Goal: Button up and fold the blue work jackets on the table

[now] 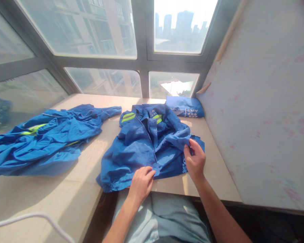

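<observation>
A blue work jacket (131,145) with yellow-green stripes and a front zip lies spread before me on the wooden surface. My left hand (142,180) grips its lower hem beside the bottom of the zip, fingers closed over the cloth. At the jacket's right side, my right hand (194,157) pinches a raised fold of the fabric between thumb and fingers. The fold stands slightly above the rest of the cloth. Part of the far side of the jacket is bunched.
On the left lies a second crumpled blue garment (60,131) with yellow-green stripes. A folded blue bundle with white print (186,107) sits at the back right by the window. The patterned wall (263,108) borders the right; a white cable (40,215) curves at lower left.
</observation>
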`<state>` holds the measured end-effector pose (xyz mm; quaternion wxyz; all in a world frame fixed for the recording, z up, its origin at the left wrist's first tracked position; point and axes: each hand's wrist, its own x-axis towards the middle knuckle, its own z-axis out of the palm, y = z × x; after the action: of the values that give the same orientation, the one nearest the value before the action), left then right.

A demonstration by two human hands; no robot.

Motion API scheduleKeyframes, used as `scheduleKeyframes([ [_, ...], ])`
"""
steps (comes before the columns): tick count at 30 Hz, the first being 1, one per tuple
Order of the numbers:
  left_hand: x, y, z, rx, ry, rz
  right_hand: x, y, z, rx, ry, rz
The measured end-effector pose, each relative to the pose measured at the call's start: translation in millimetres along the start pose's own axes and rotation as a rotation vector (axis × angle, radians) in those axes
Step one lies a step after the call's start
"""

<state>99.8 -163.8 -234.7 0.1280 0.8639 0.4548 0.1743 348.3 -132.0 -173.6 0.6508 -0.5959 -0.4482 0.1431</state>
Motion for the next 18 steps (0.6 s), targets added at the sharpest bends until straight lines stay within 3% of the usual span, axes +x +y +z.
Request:
scheduleKeyframes([
  [2, 0, -1, 0.1, -0.017, -0.006, 0.005, 4, -23, -11, -0.121, -0.103, -0.328],
  [4, 0, -3, 0.8, -0.023, -0.005, 0.008, 0, -34, -15, -0.206, -0.357, -0.526],
  [7, -1, -3, 2.8, -0.025, 0.007, 0.007, -21, -24, -8, -0.421, -0.79, -0.559],
  [9, -3, -2, 3.9, -0.026, 0.014, 0.006, -41, -3, -3, -0.581, -0.989, -0.511],
  [12, -7, -1, 4.7, -0.043, 0.02, 0.012, -65, 24, -3, -0.708, -1.053, -0.417],
  [18, -8, 1, 6.5, -0.038, 0.05, -0.012, -79, 36, -12, -0.671, -0.887, -0.165],
])
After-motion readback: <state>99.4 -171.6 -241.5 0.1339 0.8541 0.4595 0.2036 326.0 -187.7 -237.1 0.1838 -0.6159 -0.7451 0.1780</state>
